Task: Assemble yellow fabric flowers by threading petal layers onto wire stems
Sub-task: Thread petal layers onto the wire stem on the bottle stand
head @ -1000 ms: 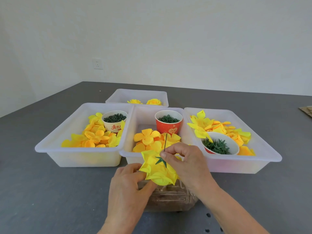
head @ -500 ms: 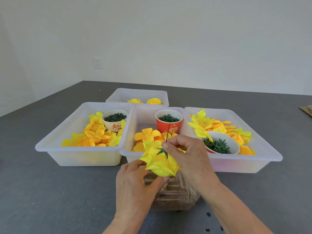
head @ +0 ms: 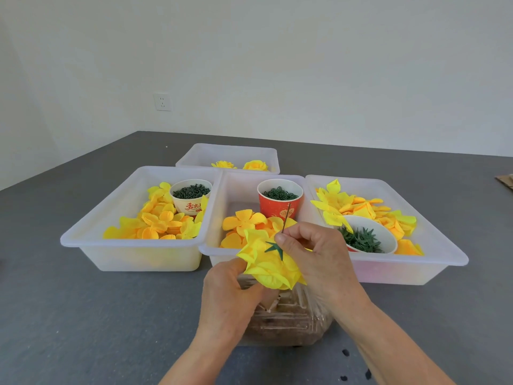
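Grey desk [head: 69, 301], white wall behind. Flower head [head: 268, 263] is held at 6 o'clock of the middle tray [head: 222, 190], gripped from below by the left hand [head: 230, 298]. Wire stem [head: 286, 218] is pinched by the right hand [head: 313, 254] above the green calyx [head: 273, 247]. Risk: wire bent or layers slipped off if pushed off-axis.

yellow flower [head: 270, 269], green calyx [head: 273, 247], red cup [head: 279, 207]
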`<action>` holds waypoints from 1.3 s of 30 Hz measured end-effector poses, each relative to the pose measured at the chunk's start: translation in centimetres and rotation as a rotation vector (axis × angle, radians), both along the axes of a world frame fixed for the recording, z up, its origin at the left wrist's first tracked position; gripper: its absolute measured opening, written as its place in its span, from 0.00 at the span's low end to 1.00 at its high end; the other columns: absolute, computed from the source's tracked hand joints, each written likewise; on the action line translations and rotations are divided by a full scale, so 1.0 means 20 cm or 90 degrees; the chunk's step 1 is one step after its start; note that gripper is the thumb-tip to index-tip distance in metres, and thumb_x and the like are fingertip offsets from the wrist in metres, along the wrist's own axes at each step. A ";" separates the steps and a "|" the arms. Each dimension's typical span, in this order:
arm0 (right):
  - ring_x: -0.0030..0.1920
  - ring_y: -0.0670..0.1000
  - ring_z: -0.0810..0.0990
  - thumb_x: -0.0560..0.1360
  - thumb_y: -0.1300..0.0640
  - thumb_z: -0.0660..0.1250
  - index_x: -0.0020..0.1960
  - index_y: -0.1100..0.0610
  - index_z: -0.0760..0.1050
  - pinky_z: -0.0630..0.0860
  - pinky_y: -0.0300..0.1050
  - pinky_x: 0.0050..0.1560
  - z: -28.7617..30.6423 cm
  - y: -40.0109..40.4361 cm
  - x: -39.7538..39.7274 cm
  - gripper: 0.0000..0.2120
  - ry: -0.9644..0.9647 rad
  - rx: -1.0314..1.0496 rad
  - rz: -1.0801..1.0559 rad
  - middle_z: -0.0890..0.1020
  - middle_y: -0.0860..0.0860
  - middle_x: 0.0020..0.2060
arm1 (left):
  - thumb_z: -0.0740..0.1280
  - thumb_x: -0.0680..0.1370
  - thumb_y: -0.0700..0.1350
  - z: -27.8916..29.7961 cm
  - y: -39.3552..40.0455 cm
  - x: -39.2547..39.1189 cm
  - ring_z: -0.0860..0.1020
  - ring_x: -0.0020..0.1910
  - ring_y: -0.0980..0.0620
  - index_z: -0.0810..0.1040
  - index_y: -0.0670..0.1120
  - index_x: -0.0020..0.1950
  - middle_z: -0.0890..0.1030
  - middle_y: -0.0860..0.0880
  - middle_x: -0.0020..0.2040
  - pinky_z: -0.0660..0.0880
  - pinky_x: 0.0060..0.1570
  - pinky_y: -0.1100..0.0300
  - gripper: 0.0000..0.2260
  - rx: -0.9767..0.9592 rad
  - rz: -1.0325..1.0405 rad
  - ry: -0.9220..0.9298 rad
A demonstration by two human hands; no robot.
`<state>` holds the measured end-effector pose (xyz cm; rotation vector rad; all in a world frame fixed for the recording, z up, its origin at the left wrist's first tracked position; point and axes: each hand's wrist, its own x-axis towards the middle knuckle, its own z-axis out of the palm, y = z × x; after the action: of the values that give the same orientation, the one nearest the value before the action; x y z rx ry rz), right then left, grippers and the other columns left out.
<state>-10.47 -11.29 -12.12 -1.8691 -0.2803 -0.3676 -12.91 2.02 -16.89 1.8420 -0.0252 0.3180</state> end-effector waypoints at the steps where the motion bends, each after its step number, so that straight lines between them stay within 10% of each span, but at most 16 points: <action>1: 0.36 0.38 0.76 0.72 0.58 0.71 0.35 0.51 0.80 0.70 0.29 0.38 0.00 0.00 0.00 0.07 0.004 0.000 -0.002 0.81 0.43 0.32 | 0.76 0.66 0.42 0.00 0.01 0.01 0.75 0.31 0.63 0.82 0.53 0.36 0.82 0.56 0.31 0.71 0.30 0.69 0.07 0.001 -0.016 0.004; 6: 0.39 0.47 0.79 0.72 0.59 0.71 0.37 0.56 0.81 0.75 0.40 0.42 0.01 -0.01 0.02 0.05 0.021 0.006 -0.001 0.83 0.47 0.34 | 0.76 0.66 0.41 0.02 0.05 0.03 0.77 0.39 0.67 0.82 0.62 0.38 0.82 0.63 0.37 0.70 0.38 0.74 0.15 0.036 -0.064 0.001; 39: 0.40 0.42 0.78 0.72 0.60 0.71 0.35 0.48 0.78 0.71 0.29 0.41 0.05 0.00 -0.01 0.10 -0.055 -0.060 0.032 0.82 0.45 0.35 | 0.79 0.63 0.44 -0.01 0.08 0.05 0.81 0.40 0.60 0.83 0.53 0.36 0.84 0.57 0.36 0.75 0.41 0.68 0.08 0.066 -0.091 0.054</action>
<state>-10.70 -11.34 -11.07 -1.9373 -0.4091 -0.4069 -12.00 3.69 -17.11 1.9426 -0.1161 0.1412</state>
